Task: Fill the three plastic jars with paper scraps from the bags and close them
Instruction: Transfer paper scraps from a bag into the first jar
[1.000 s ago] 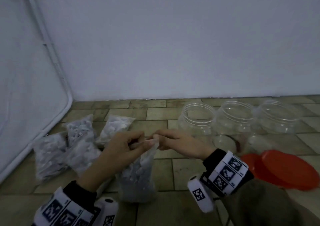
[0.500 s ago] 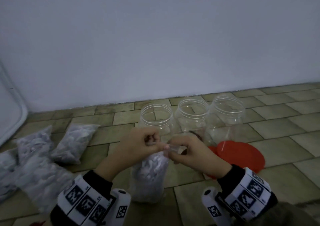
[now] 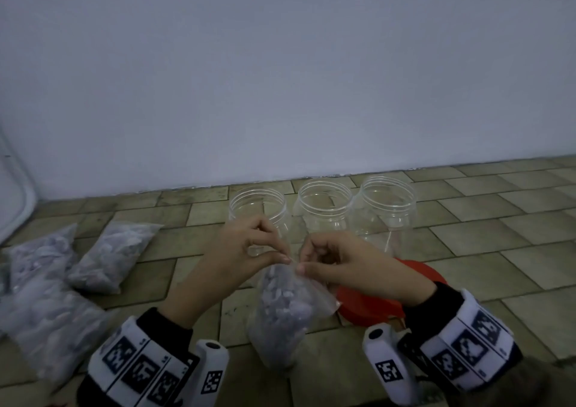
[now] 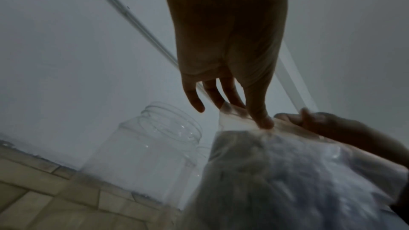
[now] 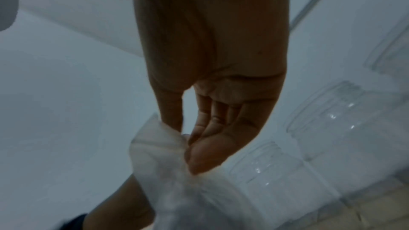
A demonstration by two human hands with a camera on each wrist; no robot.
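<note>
Three clear plastic jars stand open in a row on the tiled floor: left jar point(image 3: 258, 210), middle jar point(image 3: 324, 207), right jar point(image 3: 386, 204). In front of them a clear bag of paper scraps point(image 3: 282, 310) stands upright. My left hand point(image 3: 249, 250) pinches the bag's top edge from the left, and my right hand point(image 3: 330, 260) pinches it from the right. The left wrist view shows the bag point(image 4: 287, 172) under my thumb with one jar point(image 4: 150, 148) behind it. The right wrist view shows the pinched bag top point(image 5: 159, 144) beside the jars point(image 5: 321, 128).
Red lids point(image 3: 367, 307) lie on the floor behind my right hand. Several more scrap bags point(image 3: 112, 257) lie at the left. A white wall point(image 3: 280, 94) rises right behind the jars. Open tiled floor point(image 3: 498, 235) extends to the right.
The view swung right, so the jars now sit near the centre. Both hands kept hold of the bag top and brought the bag in front of the left jar.
</note>
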